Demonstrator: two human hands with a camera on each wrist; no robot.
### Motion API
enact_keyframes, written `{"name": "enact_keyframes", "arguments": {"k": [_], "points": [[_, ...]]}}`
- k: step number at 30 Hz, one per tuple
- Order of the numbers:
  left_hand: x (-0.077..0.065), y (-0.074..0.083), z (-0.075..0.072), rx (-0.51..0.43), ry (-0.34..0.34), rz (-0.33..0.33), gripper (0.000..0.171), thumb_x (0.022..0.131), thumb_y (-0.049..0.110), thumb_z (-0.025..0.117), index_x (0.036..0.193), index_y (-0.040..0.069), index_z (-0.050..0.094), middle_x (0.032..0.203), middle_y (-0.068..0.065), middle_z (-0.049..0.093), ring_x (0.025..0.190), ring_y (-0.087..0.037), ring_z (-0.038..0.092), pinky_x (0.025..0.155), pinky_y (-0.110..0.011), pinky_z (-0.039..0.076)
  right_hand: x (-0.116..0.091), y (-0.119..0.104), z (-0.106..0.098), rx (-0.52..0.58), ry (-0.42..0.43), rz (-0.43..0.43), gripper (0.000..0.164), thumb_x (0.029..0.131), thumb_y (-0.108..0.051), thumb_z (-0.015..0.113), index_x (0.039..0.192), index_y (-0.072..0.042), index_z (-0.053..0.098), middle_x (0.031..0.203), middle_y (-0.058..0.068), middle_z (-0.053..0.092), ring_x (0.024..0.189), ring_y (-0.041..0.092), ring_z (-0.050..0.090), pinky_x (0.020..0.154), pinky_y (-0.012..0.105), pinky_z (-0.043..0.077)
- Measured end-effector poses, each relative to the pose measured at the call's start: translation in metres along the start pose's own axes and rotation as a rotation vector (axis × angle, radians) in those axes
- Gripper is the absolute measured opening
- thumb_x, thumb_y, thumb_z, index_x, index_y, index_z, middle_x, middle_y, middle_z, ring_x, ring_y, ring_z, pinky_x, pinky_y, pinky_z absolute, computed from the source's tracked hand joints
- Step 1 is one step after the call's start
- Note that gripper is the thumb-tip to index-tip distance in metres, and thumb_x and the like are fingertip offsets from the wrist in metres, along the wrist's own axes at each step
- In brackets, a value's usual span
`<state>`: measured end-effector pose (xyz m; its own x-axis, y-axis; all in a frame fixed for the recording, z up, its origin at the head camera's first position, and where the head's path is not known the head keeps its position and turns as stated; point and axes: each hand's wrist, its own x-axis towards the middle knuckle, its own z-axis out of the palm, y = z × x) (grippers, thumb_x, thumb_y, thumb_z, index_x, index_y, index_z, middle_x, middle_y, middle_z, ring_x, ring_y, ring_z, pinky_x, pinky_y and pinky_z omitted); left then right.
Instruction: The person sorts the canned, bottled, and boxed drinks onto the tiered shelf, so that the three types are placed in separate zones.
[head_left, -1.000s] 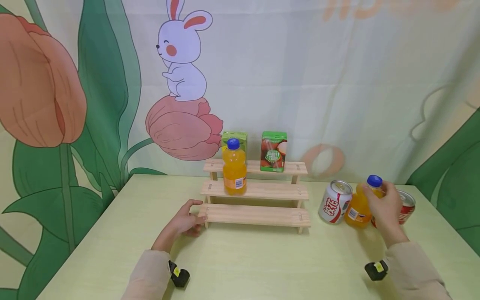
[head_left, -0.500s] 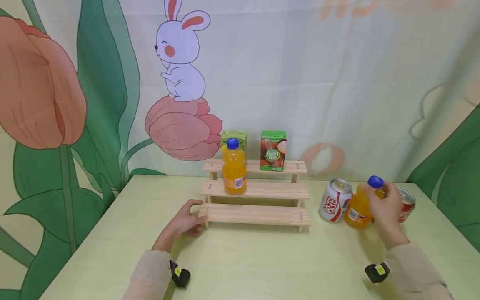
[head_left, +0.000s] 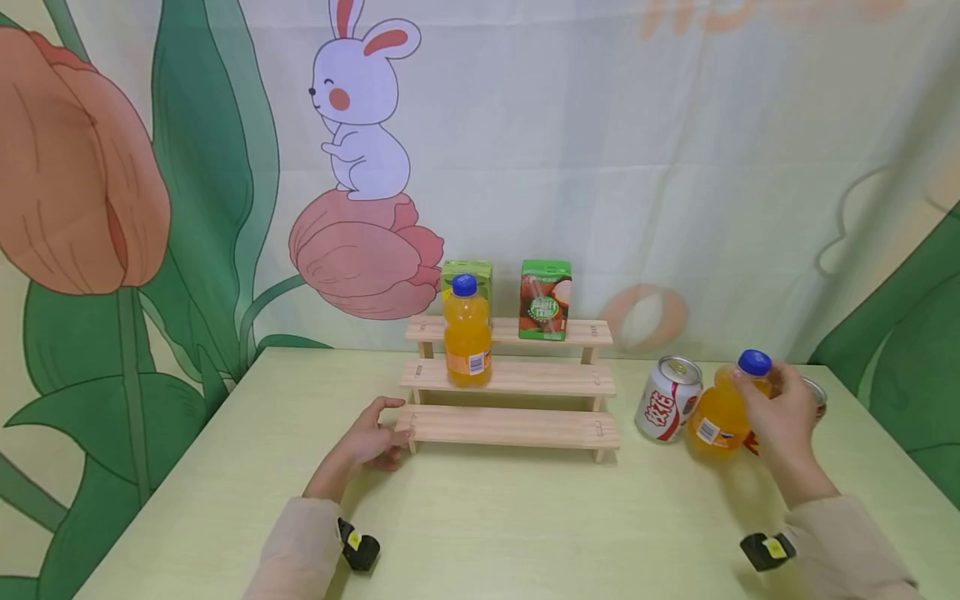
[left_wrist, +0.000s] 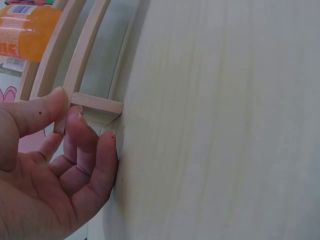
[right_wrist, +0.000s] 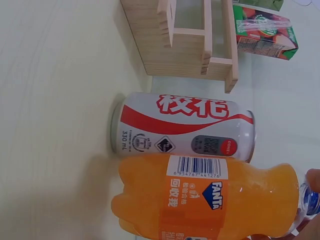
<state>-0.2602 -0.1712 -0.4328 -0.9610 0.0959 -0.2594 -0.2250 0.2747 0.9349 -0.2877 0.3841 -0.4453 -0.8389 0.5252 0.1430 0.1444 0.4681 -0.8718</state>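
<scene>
My right hand [head_left: 780,417] holds an orange Fanta bottle [head_left: 716,412] by its neck, just below the blue cap. In the right wrist view this bottle [right_wrist: 200,197] is close beside a white-and-red soda can [right_wrist: 185,125]; whether its base touches the table, I cannot tell. Behind the hand, a red can [head_left: 816,396] is mostly hidden. My left hand [head_left: 371,437] pinches the left end of the lowest step of a three-step wooden rack [head_left: 510,427], thumb above and fingers below, as the left wrist view shows.
On the rack's middle step stands a second orange bottle [head_left: 468,342], in front of a green juice carton [head_left: 480,271] on the top step. A green-and-brown juice carton [head_left: 545,302] stands farther right up there. Behind the pale table [head_left: 510,525] hangs a printed curtain [head_left: 562,150].
My right hand has shifted slightly to the right, and the bottle's cap with it. The hand covers more of the red can. My left hand keeps its place on the rack.
</scene>
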Motion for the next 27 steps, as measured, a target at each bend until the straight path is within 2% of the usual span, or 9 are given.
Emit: {"name": "enact_keyframes", "arguments": {"k": [4, 5, 11, 14, 18, 20, 22, 25, 27], "points": [[0.001, -0.001, 0.0, -0.007, -0.006, 0.007, 0.057, 0.084, 0.002, 0.06, 0.133, 0.011, 0.033, 0.07, -0.008, 0.056, 0.052, -0.015, 0.049, 0.051, -0.033, 0.05, -0.013, -0.015, -0.005, 0.018, -0.005, 0.008, 0.069, 0.08, -0.059, 0.053, 0.136, -0.021, 0.038, 0.131, 0.003, 0.041, 0.12, 0.026, 0.035, 0.096, 0.044, 0.038], [0.001, -0.001, 0.0, -0.007, -0.007, 0.01, 0.057, 0.084, 0.002, 0.06, 0.133, 0.01, 0.033, 0.07, -0.008, 0.056, 0.053, -0.015, 0.049, 0.051, -0.033, 0.05, -0.019, -0.022, -0.008, 0.046, -0.014, 0.006, 0.069, 0.08, -0.057, 0.056, 0.135, -0.019, 0.039, 0.131, 0.005, 0.041, 0.121, 0.028, 0.034, 0.097, 0.047, 0.036], [0.001, -0.001, 0.0, -0.007, -0.01, 0.015, 0.057, 0.084, 0.002, 0.06, 0.133, 0.01, 0.033, 0.07, -0.008, 0.056, 0.053, -0.016, 0.049, 0.051, -0.034, 0.05, -0.05, -0.059, -0.018, 0.114, -0.024, -0.007, 0.065, 0.081, -0.047, 0.062, 0.131, -0.01, 0.043, 0.128, 0.014, 0.044, 0.118, 0.033, 0.036, 0.098, 0.043, 0.035], [0.001, -0.002, -0.001, -0.001, -0.009, 0.015, 0.057, 0.085, 0.003, 0.06, 0.133, 0.01, 0.033, 0.071, -0.009, 0.056, 0.053, -0.016, 0.05, 0.052, -0.034, 0.05, -0.057, -0.065, -0.02, 0.107, -0.017, -0.009, 0.064, 0.082, -0.048, 0.06, 0.131, -0.01, 0.044, 0.127, 0.012, 0.045, 0.116, 0.029, 0.039, 0.095, 0.037, 0.039], [0.0, -0.002, -0.002, 0.002, -0.009, 0.012, 0.056, 0.085, 0.004, 0.06, 0.133, 0.01, 0.032, 0.074, -0.009, 0.057, 0.054, -0.016, 0.05, 0.052, -0.034, 0.05, -0.049, -0.056, -0.022, 0.12, -0.034, -0.031, 0.06, 0.081, -0.045, 0.063, 0.128, -0.01, 0.048, 0.124, 0.01, 0.049, 0.113, 0.028, 0.042, 0.092, 0.036, 0.041], [0.0, -0.001, -0.002, 0.005, -0.008, 0.011, 0.056, 0.085, 0.004, 0.06, 0.133, 0.01, 0.032, 0.074, -0.01, 0.057, 0.054, -0.016, 0.05, 0.052, -0.034, 0.05, -0.046, -0.051, -0.022, 0.126, -0.033, -0.031, 0.059, 0.079, -0.046, 0.065, 0.127, -0.014, 0.049, 0.122, 0.006, 0.05, 0.11, 0.024, 0.043, 0.089, 0.03, 0.043], [0.0, 0.0, -0.001, 0.003, -0.006, 0.007, 0.056, 0.085, 0.003, 0.06, 0.133, 0.011, 0.033, 0.074, -0.01, 0.057, 0.053, -0.016, 0.05, 0.052, -0.034, 0.05, -0.047, -0.052, -0.023, 0.119, -0.042, -0.026, 0.06, 0.079, -0.047, 0.064, 0.127, -0.014, 0.049, 0.123, 0.006, 0.05, 0.111, 0.024, 0.043, 0.091, 0.033, 0.042], [0.0, 0.0, -0.001, 0.003, -0.008, 0.008, 0.056, 0.085, 0.003, 0.06, 0.133, 0.011, 0.033, 0.074, -0.01, 0.057, 0.053, -0.016, 0.05, 0.052, -0.034, 0.05, -0.063, -0.07, -0.026, 0.105, -0.049, -0.007, 0.059, 0.081, -0.047, 0.061, 0.127, -0.012, 0.048, 0.122, 0.005, 0.05, 0.111, 0.023, 0.043, 0.092, 0.031, 0.042], [0.0, 0.0, 0.0, 0.002, -0.01, 0.008, 0.056, 0.085, 0.003, 0.06, 0.133, 0.011, 0.033, 0.074, -0.01, 0.057, 0.053, -0.016, 0.05, 0.052, -0.034, 0.05, -0.08, -0.09, -0.03, 0.095, -0.075, -0.011, 0.059, 0.083, -0.044, 0.06, 0.126, -0.006, 0.046, 0.12, 0.008, 0.049, 0.113, 0.028, 0.042, 0.096, 0.039, 0.039]]}}
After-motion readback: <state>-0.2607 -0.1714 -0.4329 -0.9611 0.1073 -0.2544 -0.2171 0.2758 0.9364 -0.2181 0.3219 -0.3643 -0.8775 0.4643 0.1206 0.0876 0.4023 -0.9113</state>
